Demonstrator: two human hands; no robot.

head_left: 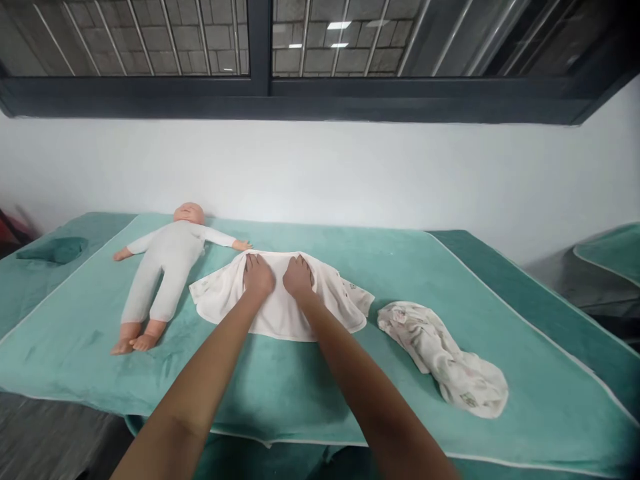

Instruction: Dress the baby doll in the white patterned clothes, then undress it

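A white baby top lies spread on the green cover, its short sleeves out to both sides. My left hand rests on its upper left part, fingers curled into the cloth. Close beside it, my right hand grips the upper right part the same way. The fingertips of both hands are partly hidden in the fabric. To the left, a baby doll in a white suit lies on its back, one hand near the top's upper edge. A crumpled white printed baby garment lies to the right.
The green cover stretches over the bed, up to a white wall behind. A dark window frame runs above. A small green cushion sits at the far left, and a green padded edge juts in at the right.
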